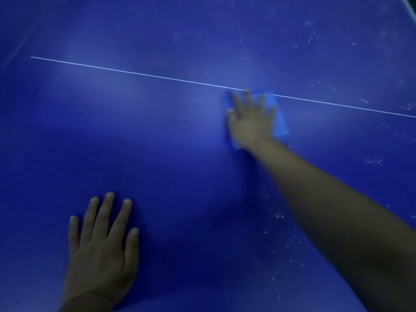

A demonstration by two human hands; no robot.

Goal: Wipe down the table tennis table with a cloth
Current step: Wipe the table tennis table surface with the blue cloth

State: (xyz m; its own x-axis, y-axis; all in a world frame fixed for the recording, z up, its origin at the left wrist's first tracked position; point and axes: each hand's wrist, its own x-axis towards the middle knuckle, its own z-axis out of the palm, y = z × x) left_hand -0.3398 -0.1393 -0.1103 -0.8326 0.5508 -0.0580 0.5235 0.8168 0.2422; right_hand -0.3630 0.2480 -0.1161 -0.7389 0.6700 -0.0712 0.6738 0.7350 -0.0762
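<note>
Near and to the left, the left hand [101,242] is laid flat on the table tennis table [157,143], fingers straight and spread, nothing held; it appears to be placed there as a brace for the reach. Further right and farther off, the blue cloth [278,119] is pressed against the surface at the white line [135,72] by the right hand [249,119], fingers splayed flat, arm fully extended. White specks [279,233] are seen at the right, presumably unwiped.
</note>
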